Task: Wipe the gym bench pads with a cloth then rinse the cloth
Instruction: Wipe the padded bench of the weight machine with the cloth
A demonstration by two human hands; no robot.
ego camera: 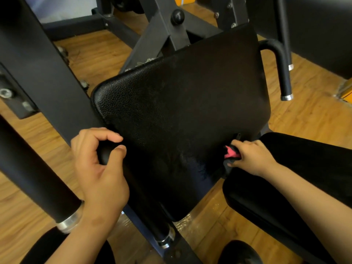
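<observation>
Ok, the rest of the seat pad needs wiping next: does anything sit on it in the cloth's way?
Nothing visible does. The right hand grips the cloth at the near right edge of the seat pad, whose surface is bare. The left hand curls round a side handle off the left edge.

Cloth [231, 153] mostly out of sight inside right hand [252, 159]

Black pebbled bench pad [181, 111], tilted, on dark steel frame [158, 35] over wood-plank floor [314, 115]. Pink-and-black cloth [231, 153] pressed to its near right edge in my right hand [251, 157].
</observation>
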